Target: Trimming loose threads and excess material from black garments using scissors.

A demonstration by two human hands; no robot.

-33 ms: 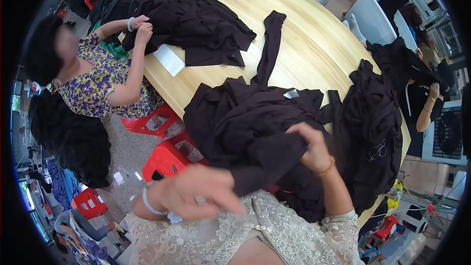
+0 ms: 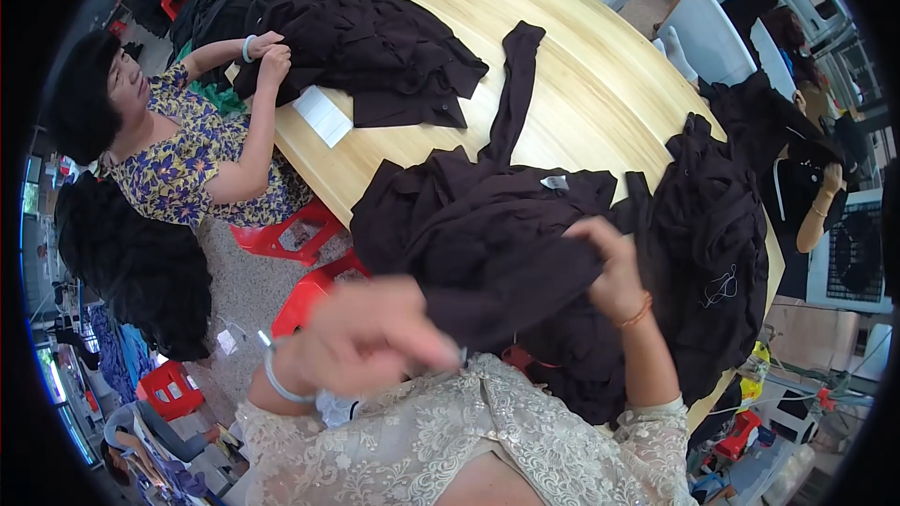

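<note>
Head view, showing, in order of decreasing size, a pale wooden worktop (image 2: 581,84) and the dark garments on it. The near heap (image 2: 441,192) lies at the wearer's edge; 2 others, the far heap (image 2: 366,47) and the right heap (image 2: 708,197), lie beyond and beside it. A length of dark cloth (image 2: 516,295) rises from the near heap in front of the wearer's chest. The left hand (image 2: 370,328) is motion-blurred beside the cloth's left end; whether its grip holds anything cannot be told. The right hand (image 2: 614,272) pinches the cloth's other end between thumb and fingers. Smaller items: a white sheet (image 2: 323,116), loose white thread (image 2: 720,289) on the right heap, and a pale label (image 2: 555,183) on the near heap. Possible faults: a loosened right grip could drop the cloth; a hard pull could drag tangled neighbouring garments along, or crease the cloth.
</note>
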